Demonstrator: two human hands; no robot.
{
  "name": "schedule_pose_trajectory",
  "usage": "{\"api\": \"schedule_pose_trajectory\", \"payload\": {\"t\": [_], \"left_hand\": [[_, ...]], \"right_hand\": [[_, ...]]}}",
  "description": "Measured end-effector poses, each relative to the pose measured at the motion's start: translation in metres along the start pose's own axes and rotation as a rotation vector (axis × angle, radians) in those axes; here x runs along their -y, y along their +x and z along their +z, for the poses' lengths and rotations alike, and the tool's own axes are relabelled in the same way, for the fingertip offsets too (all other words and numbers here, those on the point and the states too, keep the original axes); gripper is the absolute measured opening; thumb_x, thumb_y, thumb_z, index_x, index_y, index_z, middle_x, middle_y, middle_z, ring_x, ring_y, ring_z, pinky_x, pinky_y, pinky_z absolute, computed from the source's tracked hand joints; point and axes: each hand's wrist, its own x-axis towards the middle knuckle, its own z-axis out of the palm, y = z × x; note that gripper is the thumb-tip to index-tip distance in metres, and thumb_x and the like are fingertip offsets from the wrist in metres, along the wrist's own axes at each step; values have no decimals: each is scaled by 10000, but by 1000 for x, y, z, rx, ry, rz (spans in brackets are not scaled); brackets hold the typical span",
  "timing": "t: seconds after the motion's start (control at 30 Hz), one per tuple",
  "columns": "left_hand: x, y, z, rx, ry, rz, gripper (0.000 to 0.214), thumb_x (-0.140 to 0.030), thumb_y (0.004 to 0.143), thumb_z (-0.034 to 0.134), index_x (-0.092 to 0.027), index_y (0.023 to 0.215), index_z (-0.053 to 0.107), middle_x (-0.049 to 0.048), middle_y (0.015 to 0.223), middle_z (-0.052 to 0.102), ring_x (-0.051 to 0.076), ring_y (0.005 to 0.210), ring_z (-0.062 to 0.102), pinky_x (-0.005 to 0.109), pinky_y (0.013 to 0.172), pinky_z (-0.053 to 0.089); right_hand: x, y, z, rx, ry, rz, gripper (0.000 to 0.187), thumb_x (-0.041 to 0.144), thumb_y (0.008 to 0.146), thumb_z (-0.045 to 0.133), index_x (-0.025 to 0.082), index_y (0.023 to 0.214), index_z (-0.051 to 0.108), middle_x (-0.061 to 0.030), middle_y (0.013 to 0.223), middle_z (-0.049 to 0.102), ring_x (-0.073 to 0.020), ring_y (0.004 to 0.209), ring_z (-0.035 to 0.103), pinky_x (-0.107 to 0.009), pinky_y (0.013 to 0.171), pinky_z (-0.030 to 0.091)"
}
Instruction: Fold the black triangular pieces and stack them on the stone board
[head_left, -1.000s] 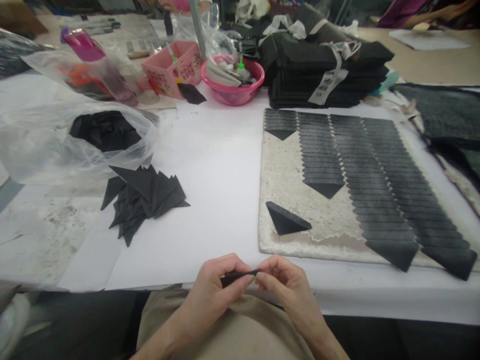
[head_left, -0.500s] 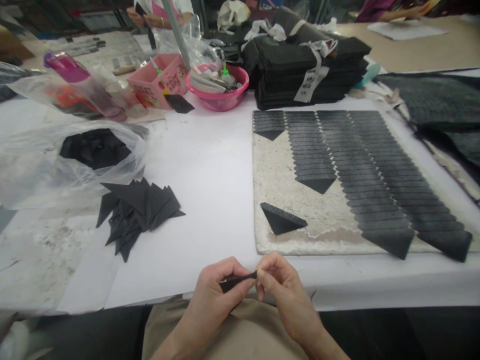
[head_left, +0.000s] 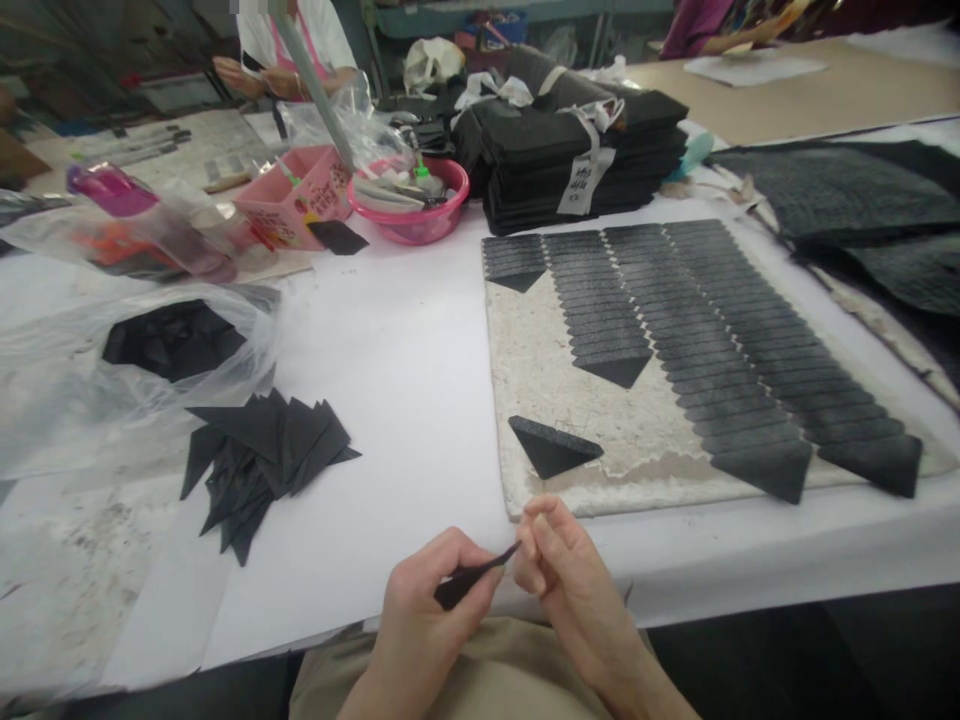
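My left hand (head_left: 435, 600) pinches a thin black piece (head_left: 466, 584) between thumb and fingers, over my lap at the table's front edge. The piece's pointed tip reaches toward my right hand (head_left: 566, 570), whose fingers are curled with the thumb pressed in; whether they hold anything is hidden. Beyond my hands, a pale board (head_left: 540, 360) carries overlapping rows of black pointed pieces (head_left: 742, 400). One separate black triangle (head_left: 553, 447) with a folded, speckled upper edge lies near the board's front left. To the left is a loose pile of black triangles (head_left: 270, 450).
A clear plastic bag (head_left: 262, 350) with black pieces (head_left: 176, 340) lies at left. Behind stand a pink basket (head_left: 292, 195), a pink bowl (head_left: 412, 230) and a tied black stack (head_left: 555, 150). Black mesh material (head_left: 870, 190) lies right. Two other people work across the tables.
My right fingers have come off the tip of the black piece and moved slightly away. My left hand keeps its hold. The whole view has shifted a little.
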Motion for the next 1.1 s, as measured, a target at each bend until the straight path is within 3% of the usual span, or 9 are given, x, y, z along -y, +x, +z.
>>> {"api": "schedule_pose_trajectory", "payload": {"t": [0.17,0.3,0.63,0.83,0.93,1.1], "left_hand": [[7,-5,1,-214,388,420,169,-95,912,560,-193,1023,642,49,863,649,163,798,597,265,722,466],[16,-8,3,-275,549,577,332,-55,882,597,-187,1186,611,91,982,653,227,960,597,348,841,483],[26,-8,3,-286,643,679,334,-18,866,613,-121,1184,624,99,947,653,243,946,569,357,805,470],[38,-4,10,-316,627,730,305,-32,852,647,-90,1152,643,98,927,649,239,922,570,353,776,470],[40,-3,8,-288,597,694,327,-41,836,671,-133,1149,652,93,986,645,247,983,566,371,829,475],[36,4,-1,-98,498,608,384,-292,896,660,-136,1241,593,152,1243,563,318,1230,466,476,1010,422]], "right_hand": [[0,0,-5,-31,-254,-62,316,486,905,577,177,844,554,35,655,563,-55,531,464,-198,563,357],[-4,-1,-8,-20,-225,10,399,560,922,496,169,880,560,2,698,617,-65,504,526,-196,524,376],[2,-3,-11,70,-371,54,419,581,924,468,171,865,529,8,711,627,-69,463,563,-181,468,395],[9,-1,-6,102,-527,77,367,518,874,591,177,777,498,22,667,613,-69,478,540,-189,497,405],[11,-2,-11,91,-662,20,309,467,895,578,183,786,521,24,696,609,-83,551,556,-203,548,427],[18,-3,-24,100,-967,-116,224,372,928,552,201,783,562,43,687,586,-94,641,572,-203,606,415]]}}
